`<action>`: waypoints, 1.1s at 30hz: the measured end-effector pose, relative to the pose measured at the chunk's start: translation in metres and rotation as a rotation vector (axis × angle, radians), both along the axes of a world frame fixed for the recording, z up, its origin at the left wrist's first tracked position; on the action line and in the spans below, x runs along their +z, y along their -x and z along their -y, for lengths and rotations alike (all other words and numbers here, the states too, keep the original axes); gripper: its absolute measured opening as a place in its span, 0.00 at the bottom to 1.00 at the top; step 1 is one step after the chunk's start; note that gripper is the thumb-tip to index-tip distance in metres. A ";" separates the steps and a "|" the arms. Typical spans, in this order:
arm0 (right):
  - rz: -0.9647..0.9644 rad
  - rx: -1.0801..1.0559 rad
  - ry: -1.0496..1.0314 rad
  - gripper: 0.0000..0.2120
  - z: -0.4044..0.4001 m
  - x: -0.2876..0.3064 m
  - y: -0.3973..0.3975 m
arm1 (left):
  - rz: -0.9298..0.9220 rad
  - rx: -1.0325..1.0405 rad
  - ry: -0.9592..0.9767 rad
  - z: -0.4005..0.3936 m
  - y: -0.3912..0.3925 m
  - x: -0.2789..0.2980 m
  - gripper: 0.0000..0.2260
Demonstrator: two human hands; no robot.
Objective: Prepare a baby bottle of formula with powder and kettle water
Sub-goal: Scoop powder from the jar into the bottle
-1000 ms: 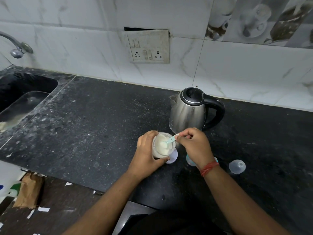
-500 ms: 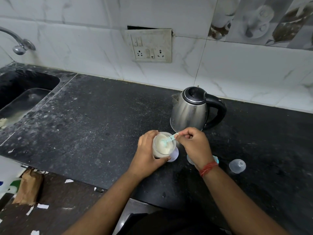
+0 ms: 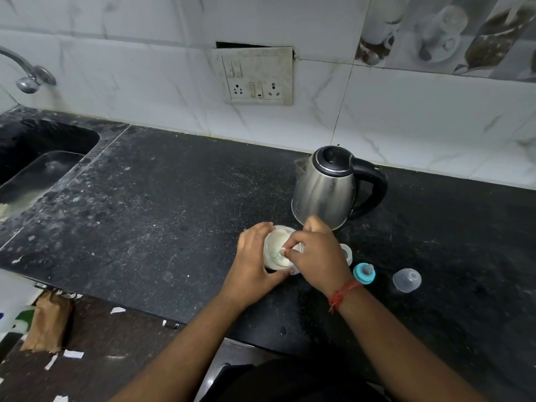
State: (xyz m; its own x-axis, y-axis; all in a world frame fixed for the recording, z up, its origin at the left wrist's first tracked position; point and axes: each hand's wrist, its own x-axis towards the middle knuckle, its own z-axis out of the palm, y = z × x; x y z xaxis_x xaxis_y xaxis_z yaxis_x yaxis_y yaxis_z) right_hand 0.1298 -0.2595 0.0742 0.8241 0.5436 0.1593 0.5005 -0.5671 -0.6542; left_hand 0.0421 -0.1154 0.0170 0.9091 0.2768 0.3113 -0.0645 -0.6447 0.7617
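1. We grip the powder jar (image 3: 280,248) with our left hand (image 3: 252,265), fingers curled round its left wall and thumb on the near side; the jar stands upright on the dark worktop (image 3: 162,204), just near of the kettle (image 3: 324,187).

2. Our right hand (image 3: 317,256) reaches over the jar's mouth from the right, its fingertips pinched together on a pale blue scoop (image 3: 280,252) whose bowl dips down into the white powder.

3. The scoop's handle runs roughly from the powder up and to the right into our fingers, so it lies tilted, not upright.

4. The relation that matters: what looks like the open bottle's rim (image 3: 346,252) shows just right of the jar, mostly hidden behind our right hand. We judge that a loaded scoop must travel a short way right, and the right hand is the nearer one.

5. The blue teat ring (image 3: 364,273) and clear cap (image 3: 406,280) lie further right on the worktop, apart from each other and off the bottle.
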 end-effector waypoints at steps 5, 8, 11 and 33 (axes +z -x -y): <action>-0.202 -0.095 -0.136 0.11 0.003 0.003 -0.006 | -0.014 0.016 -0.004 -0.005 0.000 -0.005 0.40; -0.344 -0.179 -0.314 0.09 0.006 0.004 -0.011 | -0.020 0.025 0.011 -0.006 -0.001 -0.006 0.40; -0.463 -0.251 -0.439 0.08 0.008 0.002 -0.012 | -0.027 0.040 0.026 -0.006 -0.001 -0.006 0.40; -1.017 -0.473 -0.910 0.04 -0.029 0.004 -0.019 | -0.130 0.186 0.264 -0.050 -0.003 -0.010 0.36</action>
State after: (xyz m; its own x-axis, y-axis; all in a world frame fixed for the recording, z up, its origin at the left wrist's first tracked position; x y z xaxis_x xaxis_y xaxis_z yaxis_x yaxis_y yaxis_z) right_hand 0.1487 -0.2307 0.0783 0.8595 0.2246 -0.4591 -0.5065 0.2547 -0.8238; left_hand 0.0454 -0.0659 0.0075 0.8627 0.4973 0.0920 0.1440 -0.4160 0.8979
